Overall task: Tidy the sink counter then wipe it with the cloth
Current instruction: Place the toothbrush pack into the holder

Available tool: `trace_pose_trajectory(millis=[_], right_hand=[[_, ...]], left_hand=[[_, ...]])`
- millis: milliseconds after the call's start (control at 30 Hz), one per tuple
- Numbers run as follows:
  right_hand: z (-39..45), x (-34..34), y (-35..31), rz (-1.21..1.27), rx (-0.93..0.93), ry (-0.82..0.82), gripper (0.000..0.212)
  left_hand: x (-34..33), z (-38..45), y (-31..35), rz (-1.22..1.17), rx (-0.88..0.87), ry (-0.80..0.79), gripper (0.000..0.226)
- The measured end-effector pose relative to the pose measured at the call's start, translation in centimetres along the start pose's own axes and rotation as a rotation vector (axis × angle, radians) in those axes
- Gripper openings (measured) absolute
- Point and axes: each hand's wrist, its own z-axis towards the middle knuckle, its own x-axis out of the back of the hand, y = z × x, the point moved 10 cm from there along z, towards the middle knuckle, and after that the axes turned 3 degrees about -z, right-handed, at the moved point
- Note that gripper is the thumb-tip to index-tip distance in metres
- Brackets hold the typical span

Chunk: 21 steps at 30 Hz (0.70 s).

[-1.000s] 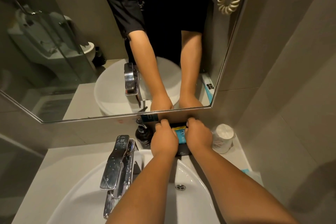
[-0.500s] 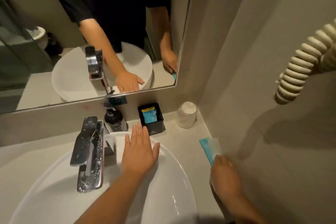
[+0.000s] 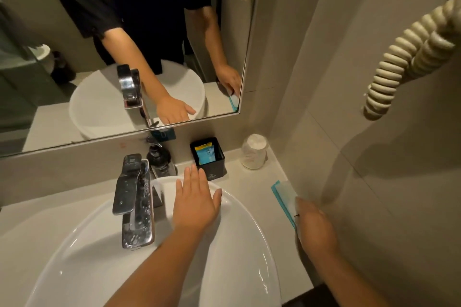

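My left hand [image 3: 193, 200] lies flat and open on the back rim of the white basin [image 3: 244, 244], fingers spread. My right hand [image 3: 315, 228] rests palm down on a flat teal-and-white packet [image 3: 283, 193] that lies on the counter [image 3: 252, 183] beside the right wall; I cannot tell whether the fingers grip it. Behind the basin a black square holder [image 3: 212, 166] contains blue and yellow sachets [image 3: 204, 153]. A wrapped white cup [image 3: 254, 152] stands upside down in the back right corner.
A chrome faucet [image 3: 133, 200] rises at the basin's left rear, with a dark pump bottle [image 3: 158, 156] behind it. A mirror [image 3: 124, 45] covers the back wall. A coiled cream cord [image 3: 399, 57] hangs on the right wall.
Both hands left the black holder at the back. My left hand settled on the basin rim. My right hand swung to the right and came down on the teal packet.
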Motion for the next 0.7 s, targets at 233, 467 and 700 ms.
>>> trace_pose_trajectory(millis=[233,467,700], right_hand=[[1.3,3.5,0.6,0.196,-0.101,-0.037,0.012],[6.0,15.7,-8.7,0.922,0.100,-0.041,0.013],[11.2,17.2,-19.0,1.172,0.285,-0.040,0.014]], left_hand=[[0.1,-0.1,-0.2,-0.049,-0.019,-0.025,0.074],[-0.3,0.0,-0.3,-0.084,-0.035,-0.018,0.074],[0.1,0.2,-0.4,-0.102,-0.039,-0.019,0.068]])
